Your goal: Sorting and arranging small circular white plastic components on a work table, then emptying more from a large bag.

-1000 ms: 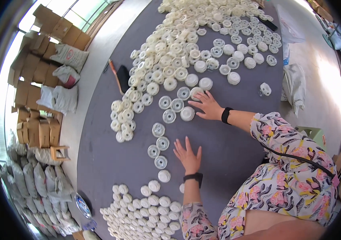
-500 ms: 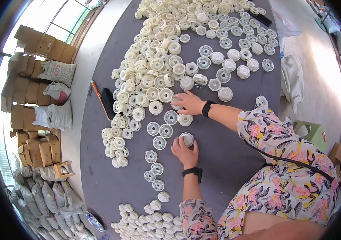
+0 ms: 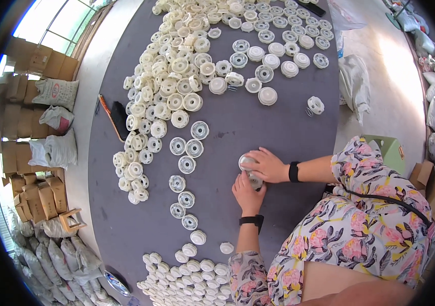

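Observation:
My right hand [image 3: 267, 166] is closed over a round white plastic cap [image 3: 246, 161], its fingers lying across the top. Just below it my left hand [image 3: 248, 194] grips a second round plastic part [image 3: 254, 180], partly hidden by the fingers of both hands. The two hands are nearly touching above the grey table [image 3: 289, 214]. A lone white cap [image 3: 226, 248] lies beside my left forearm. To the left of my hands runs a loose line of open ring-shaped parts [image 3: 194, 148] with metallic-looking insides.
A big heap of cream rings [image 3: 179, 66] covers the far left. Rows of white caps [image 3: 192, 278] fill the near end. More parts [image 3: 267, 96] stand at the far right, with one ring [image 3: 316, 105] near the edge. An orange-handled brush [image 3: 118, 120] lies at the left edge.
My right hand has come from beside the heap to my left hand, and two parts there are gone from their places. A lone cap now shows by my left forearm. The view has shifted.

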The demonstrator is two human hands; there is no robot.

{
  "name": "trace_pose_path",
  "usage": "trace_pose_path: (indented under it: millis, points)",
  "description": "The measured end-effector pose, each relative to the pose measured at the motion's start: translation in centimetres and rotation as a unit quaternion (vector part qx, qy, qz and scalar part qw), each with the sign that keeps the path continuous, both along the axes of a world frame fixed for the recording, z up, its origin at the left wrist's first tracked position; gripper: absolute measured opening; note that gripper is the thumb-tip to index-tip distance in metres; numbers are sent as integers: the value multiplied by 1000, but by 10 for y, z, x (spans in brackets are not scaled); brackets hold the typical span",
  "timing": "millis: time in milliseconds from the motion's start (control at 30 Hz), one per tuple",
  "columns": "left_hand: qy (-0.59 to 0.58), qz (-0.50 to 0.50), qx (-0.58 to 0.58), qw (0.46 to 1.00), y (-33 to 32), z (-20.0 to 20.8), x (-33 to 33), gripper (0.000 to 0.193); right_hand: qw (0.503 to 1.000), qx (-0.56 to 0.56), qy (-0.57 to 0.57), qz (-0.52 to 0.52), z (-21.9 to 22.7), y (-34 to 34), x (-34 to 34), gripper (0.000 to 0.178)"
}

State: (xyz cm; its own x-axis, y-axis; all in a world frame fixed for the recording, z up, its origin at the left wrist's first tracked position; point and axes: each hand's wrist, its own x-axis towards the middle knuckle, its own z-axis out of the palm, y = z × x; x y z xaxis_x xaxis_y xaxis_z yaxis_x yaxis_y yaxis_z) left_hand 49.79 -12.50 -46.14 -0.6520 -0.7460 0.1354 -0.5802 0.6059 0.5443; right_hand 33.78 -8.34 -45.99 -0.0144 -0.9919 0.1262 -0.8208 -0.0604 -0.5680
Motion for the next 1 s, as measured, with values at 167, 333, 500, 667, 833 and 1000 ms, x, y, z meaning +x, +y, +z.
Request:
trace_pose_path:
  millis: [167,333,500,667,833,1000]
  points:
    - [48,60,118,990,2,21,19,68,992,-73,14,-100,2,-5,-36,51]
    - [65,183,107,975,-24,26,56,72,945,-60,172,-272,3,-54,-140,53]
    - [-65,153,-41,985,2,10,78,88,958,-2,149,-246,-7,-39,-125,40]
    - [-78,6,44,996,58,8,55,88,996,-35,4,-81,-3,15,-85,34]
    - [-4,57,58,997,46,-5,30,96,1000,-23,-7,13,-4,49,-44,60]
    - [-70,-44,5,997,4,15,-9,103,995,26,78,57,-2,38,-39,87]
